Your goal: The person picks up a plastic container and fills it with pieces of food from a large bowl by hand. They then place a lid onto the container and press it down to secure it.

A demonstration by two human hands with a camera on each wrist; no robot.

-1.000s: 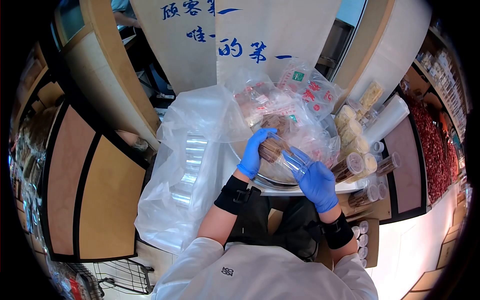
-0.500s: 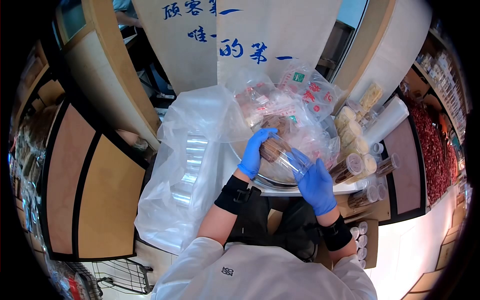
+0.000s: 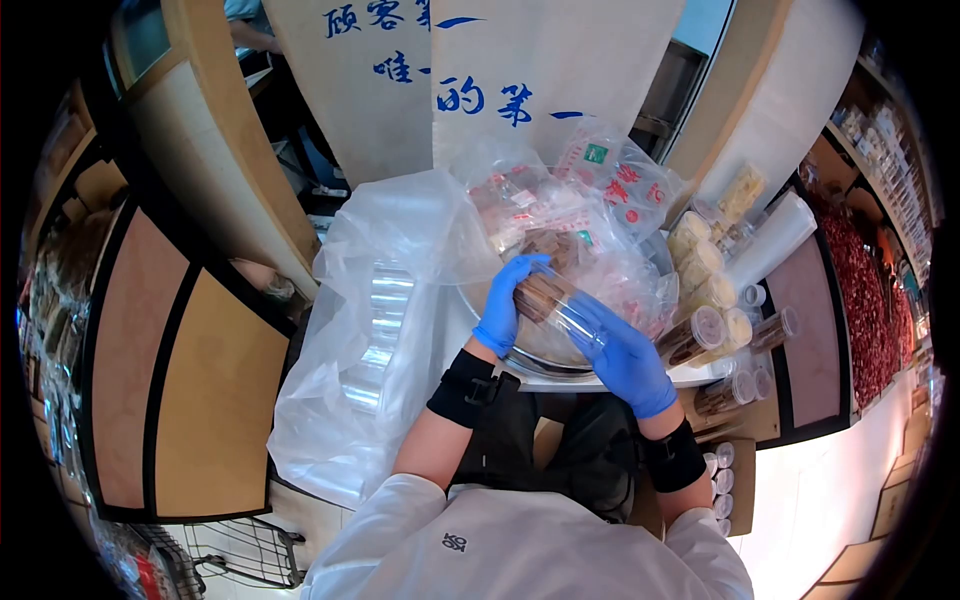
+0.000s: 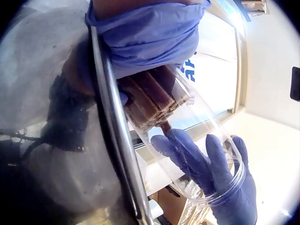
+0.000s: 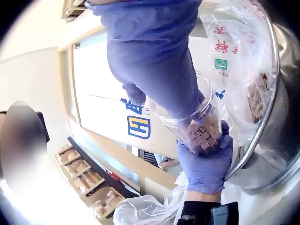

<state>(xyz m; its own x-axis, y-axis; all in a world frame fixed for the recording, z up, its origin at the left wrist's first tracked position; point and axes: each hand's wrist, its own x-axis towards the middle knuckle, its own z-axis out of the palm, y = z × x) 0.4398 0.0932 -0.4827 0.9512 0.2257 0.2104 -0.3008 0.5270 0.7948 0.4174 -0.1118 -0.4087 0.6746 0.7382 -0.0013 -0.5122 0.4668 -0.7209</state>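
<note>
My blue-gloved left hand (image 3: pixel 503 305) grips the base end of a clear plastic jar (image 4: pixel 206 117), which lies tilted with its mouth toward the right. Brown stick-shaped pieces (image 3: pixel 545 297) are packed side by side in the lower part of the jar. Through the jar's mouth reach the fingers of my right hand (image 3: pixel 635 362), also in a blue glove. In the left wrist view those fingers look mostly straight inside the jar, their tips at the end of one brown stick (image 4: pixel 165 127) that juts out. The right thumb stays outside the rim.
Below the jar stands a round metal basin (image 4: pixel 115 119) with printed plastic bags (image 3: pixel 625 190) and more brown pieces. A large plastic bag (image 3: pixel 330 410) of clear jars lies to the left. Several filled jars (image 3: pixel 708 325) and a clear roll (image 3: pixel 785 235) stand at right.
My right hand has turned from showing its palm to showing its back, fingers still in the jar. The left hand and jar have shifted only slightly.
</note>
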